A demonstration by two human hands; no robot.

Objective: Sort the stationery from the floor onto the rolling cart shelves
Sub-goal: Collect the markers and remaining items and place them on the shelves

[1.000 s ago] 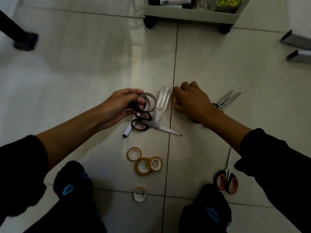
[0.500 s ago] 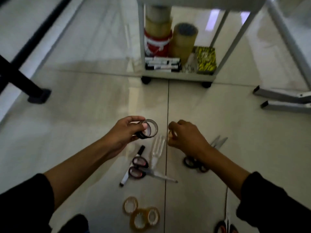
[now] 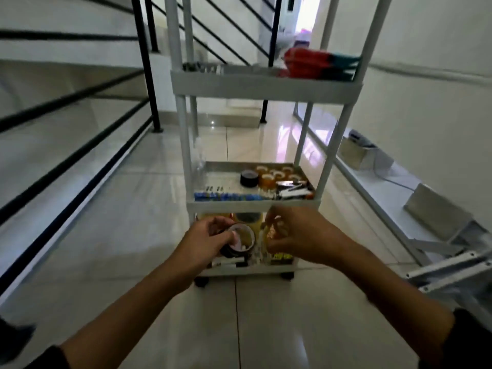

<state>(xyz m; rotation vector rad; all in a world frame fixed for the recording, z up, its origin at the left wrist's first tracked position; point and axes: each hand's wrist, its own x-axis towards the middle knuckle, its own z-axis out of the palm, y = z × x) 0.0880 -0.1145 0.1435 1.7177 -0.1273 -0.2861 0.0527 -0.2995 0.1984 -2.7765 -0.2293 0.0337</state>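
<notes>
Tape [image 3: 237,242], a dark roll, sits pinched by its rim in the left hand [image 3: 205,242], raised before the cart [image 3: 266,89] near its lower shelves, probably bound for the tapes on the middle shelf [image 3: 253,205], while the right hand [image 3: 295,235] curls around something small I cannot identify.

Glossy tiled floor [image 3: 111,265]; white plastic cart [image 3: 266,87]; black metal railing [image 3: 143,62]
</notes>
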